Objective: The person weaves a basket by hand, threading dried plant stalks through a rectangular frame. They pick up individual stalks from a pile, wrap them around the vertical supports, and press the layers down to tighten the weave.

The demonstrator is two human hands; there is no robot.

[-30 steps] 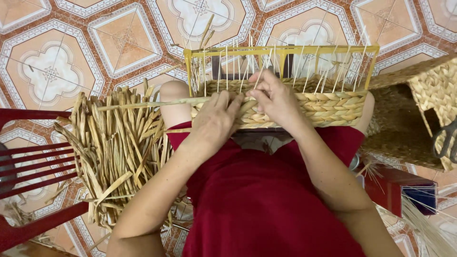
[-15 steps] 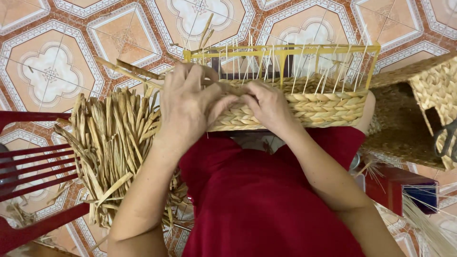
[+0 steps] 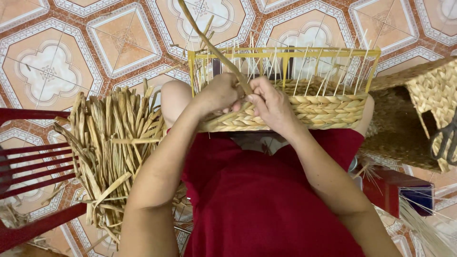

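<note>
Behind both hands, basket (image 3: pixel 309 109) weave hides; left hand (image 3: pixel 220 93) and right hand (image 3: pixel 271 105) fingers pinch a straw strand (image 3: pixel 209 40).

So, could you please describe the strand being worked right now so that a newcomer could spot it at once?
Start at the half-woven basket on its yellow frame, resting on the lap. Both hands, the left hand and the right hand, pinch one dried strand at its near wall. Unlike the loose bundle lying left, it juts diagonally upward.
</note>
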